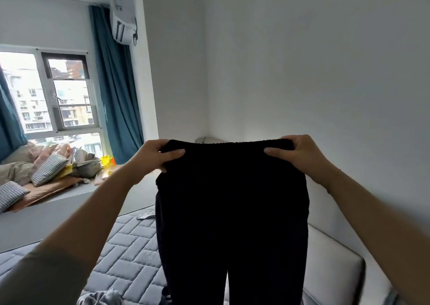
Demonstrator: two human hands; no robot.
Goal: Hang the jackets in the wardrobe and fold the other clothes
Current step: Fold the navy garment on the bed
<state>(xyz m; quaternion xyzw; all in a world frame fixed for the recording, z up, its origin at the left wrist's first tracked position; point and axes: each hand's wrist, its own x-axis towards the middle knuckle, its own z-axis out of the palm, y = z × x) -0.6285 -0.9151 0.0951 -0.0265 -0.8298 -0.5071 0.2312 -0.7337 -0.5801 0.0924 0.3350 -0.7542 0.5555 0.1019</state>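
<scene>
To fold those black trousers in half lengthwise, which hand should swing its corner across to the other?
Probably the left hand. Both hands grip the black trousers alike, but the right hand is close to the white wall, while the left has open room over the grey quilted mattress.

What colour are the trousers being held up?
Black trousers, seen in the head view.

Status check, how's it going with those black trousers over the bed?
Left hand and right hand both shut on waistband of black knit trousers. Trousers held up, legs hanging above grey quilted mattress. Nothing in the way.
</scene>
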